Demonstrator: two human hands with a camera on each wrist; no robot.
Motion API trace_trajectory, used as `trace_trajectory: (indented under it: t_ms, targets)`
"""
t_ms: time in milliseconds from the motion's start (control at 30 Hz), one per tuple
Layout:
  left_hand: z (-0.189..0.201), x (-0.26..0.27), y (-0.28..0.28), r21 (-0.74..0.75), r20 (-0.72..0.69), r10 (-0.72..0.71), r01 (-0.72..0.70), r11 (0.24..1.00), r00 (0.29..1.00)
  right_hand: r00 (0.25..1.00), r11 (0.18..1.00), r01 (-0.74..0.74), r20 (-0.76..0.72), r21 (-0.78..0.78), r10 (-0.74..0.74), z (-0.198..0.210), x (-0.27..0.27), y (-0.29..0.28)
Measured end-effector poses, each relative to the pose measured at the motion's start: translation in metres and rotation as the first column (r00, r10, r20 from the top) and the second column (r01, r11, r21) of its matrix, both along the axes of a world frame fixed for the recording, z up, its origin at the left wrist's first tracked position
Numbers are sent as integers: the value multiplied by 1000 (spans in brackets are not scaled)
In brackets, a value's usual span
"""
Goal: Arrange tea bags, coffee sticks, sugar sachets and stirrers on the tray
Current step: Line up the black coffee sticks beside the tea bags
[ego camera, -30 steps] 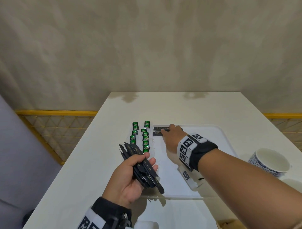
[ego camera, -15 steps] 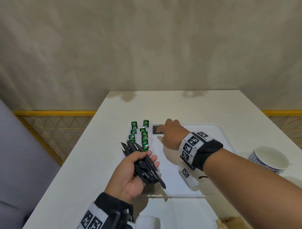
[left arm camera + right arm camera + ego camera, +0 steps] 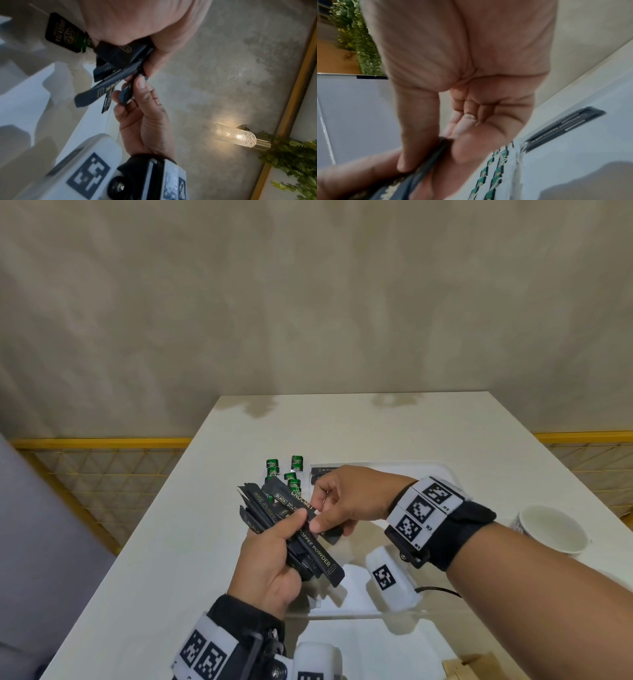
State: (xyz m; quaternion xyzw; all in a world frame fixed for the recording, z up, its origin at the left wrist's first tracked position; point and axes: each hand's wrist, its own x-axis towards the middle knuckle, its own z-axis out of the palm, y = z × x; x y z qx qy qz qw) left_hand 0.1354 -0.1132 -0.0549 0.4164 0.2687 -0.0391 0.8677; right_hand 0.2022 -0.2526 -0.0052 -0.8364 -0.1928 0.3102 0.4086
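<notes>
White matte table (image 3: 164,542) against mottled beige wall; clear plastic tray (image 3: 445,470) on top. Left hand (image 3: 270,563) gripping fanned bundle of black coffee sticks (image 3: 308,546), flat glossy sachets, long axes running near-right to far-left above tray's left edge. Legible: "BLACK", "CHOCMET", "COFFEE POWDER". Right hand (image 3: 346,501) pinching one stick of bundle between thumb and forefinger. Two sticks (image 3: 565,125) flat on tray, "BLACK COFFEE POWDER". Green tea bag tags (image 3: 284,474) in two rows at tray's left. White cup (image 3: 551,529) far right.

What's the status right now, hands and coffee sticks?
Left hand grips bundle of coffee sticks. Right hand pinches one stick from it. Two sticks already on tray. Nothing in the way.
</notes>
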Motion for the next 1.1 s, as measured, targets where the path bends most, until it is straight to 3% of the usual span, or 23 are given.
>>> trace_trajectory:
  t_ms: [200,333,467,533,667,733,900,1033,1100]
  targets:
    - [0,-4,2,-76,27,54,-52,996,998,974,996,80,215,-43,-69,2,-3,-4]
    - [4,-6,1,-104,88,38,-29,994,995,934,993,-14,354,-120,56,6,-12,0]
    - [5,-6,1,-118,116,45,-31,992,992,821,961,-79,529,-266,214,8,-19,4]
    - [3,-6,2,-103,111,66,-55,993,992,837,965,-81,508,-248,201,9,-18,2]
    - [1,-6,3,-70,101,93,-86,994,991,954,999,-35,296,-13,37,6,-10,-4]
    - [0,-8,3,-81,97,97,-89,993,990,972,1000,11,235,21,-16,3,-4,-6]
    - [-1,-11,7,-125,76,101,-91,988,992,928,948,241,337,-208,-161,-7,18,-24]
    - [1,-13,11,-107,67,69,-62,992,995,919,856,284,378,-433,-114,-22,26,-31]
    - [2,-13,11,-102,66,62,-55,993,996,906,831,312,408,-460,-114,-29,28,-29]
